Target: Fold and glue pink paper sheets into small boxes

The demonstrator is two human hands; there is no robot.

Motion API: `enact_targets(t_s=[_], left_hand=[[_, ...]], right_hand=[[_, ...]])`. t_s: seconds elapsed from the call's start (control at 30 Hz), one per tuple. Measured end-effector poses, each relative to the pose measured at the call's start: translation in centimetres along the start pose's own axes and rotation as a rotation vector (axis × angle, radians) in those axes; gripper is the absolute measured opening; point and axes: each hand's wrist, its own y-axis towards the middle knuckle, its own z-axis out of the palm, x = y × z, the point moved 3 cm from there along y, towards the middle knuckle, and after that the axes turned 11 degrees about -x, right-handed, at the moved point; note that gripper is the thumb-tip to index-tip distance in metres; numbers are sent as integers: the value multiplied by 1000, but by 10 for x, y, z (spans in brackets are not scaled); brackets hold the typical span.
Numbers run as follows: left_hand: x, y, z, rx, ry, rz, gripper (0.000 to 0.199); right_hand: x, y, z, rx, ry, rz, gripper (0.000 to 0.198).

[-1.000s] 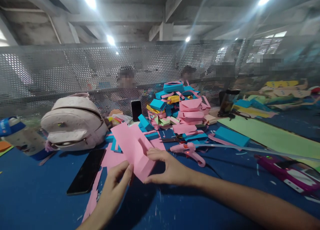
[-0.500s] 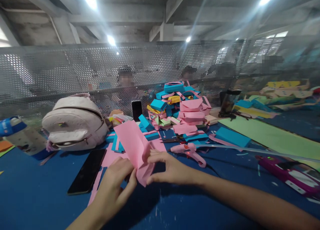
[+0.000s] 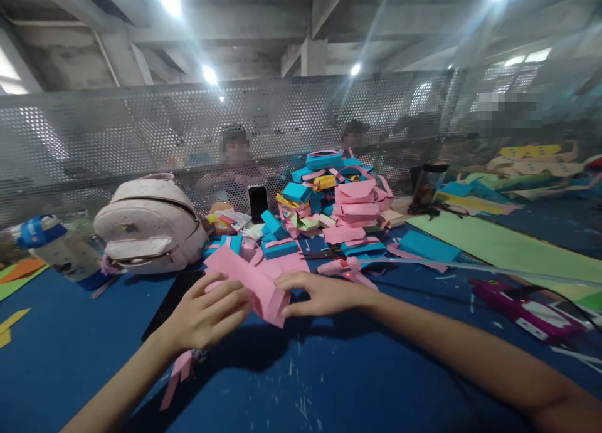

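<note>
A folded piece of pink paper (image 3: 263, 291) is held between my two hands, tilted above the blue table. My left hand (image 3: 214, 311) lies over its left side, fingers bent around the edge, the thumb hidden. On the right end, my right hand (image 3: 320, 293) pinches the paper between thumb and fingers. Beyond it lies more flat pink paper (image 3: 294, 264). A pink glue gun (image 3: 345, 269) with a small red light rests just past my right hand. Dark scissors (image 3: 322, 254) lie behind the glue gun.
Behind stands a pile of pink and blue paper boxes (image 3: 355, 201). A pale backpack (image 3: 145, 226) and a bottle (image 3: 66, 251) stand left; a black phone (image 3: 172, 301) lies partly under my left arm. A purple power strip (image 3: 527, 311) and green sheets (image 3: 508, 248) lie right.
The pink paper has tipped lower and flatter, its fold now clearer. My left hand has moved from pinching the lower edge to lying over the left side. My right hand still grips the right end.
</note>
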Motion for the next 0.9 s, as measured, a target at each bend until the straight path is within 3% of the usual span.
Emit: enact_targets(t_s=[0.23,0.37,0.53,0.9], left_hand=[[-32,18,-4,56,-158,-4,24],[-61,15,-8,75,-254,-12,35],[-90,8,-7,127,-145,15,32],[-86,9,-9,228,-39,53,22]], right_hand=[[16,-17,-15,55,-79,26,36],[18,-40,-7,157,-125,-43,30],[13,-63,6,217,-189,-90,30],[10,-67,20,103,-306,-186,24]])
